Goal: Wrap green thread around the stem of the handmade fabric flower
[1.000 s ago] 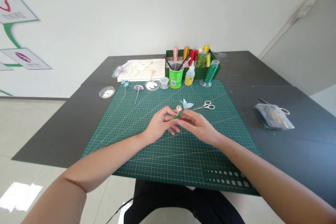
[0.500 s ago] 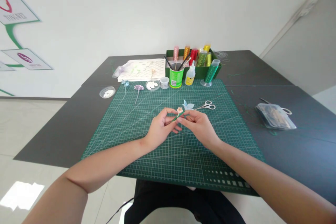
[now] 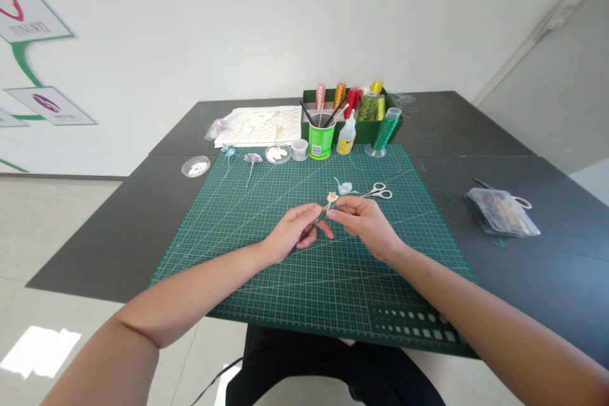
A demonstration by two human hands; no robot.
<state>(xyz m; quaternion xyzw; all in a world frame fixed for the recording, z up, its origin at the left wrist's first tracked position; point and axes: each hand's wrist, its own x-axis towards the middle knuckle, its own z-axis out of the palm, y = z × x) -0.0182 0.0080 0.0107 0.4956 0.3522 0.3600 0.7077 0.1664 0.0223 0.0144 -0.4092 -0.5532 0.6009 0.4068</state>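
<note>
Both of my hands meet over the middle of a green cutting mat [image 3: 266,285]. Between them is a small craft flower [image 3: 330,202] with a pale pink head and a green wrapped stem. My left hand [image 3: 295,236] pinches the lower end of the stem. My right hand [image 3: 364,221] pinches the stem just under the flower head. A light blue paper flower piece [image 3: 343,187] lies on the mat just beyond my fingers, and small scissors [image 3: 378,191] lie to its right.
At the mat's far edge stand a green cup of tools [image 3: 320,137], a glue bottle [image 3: 346,135], a green box of thread spools [image 3: 360,108], small dishes [image 3: 277,153] and two finished flowers [image 3: 251,159]. A clear packet [image 3: 501,212] lies at the right, printed sheets [image 3: 259,124] at the back.
My hands have shifted slightly to the right and turned the flower stem between the fingers; the flower head now points more up and to the right.
</note>
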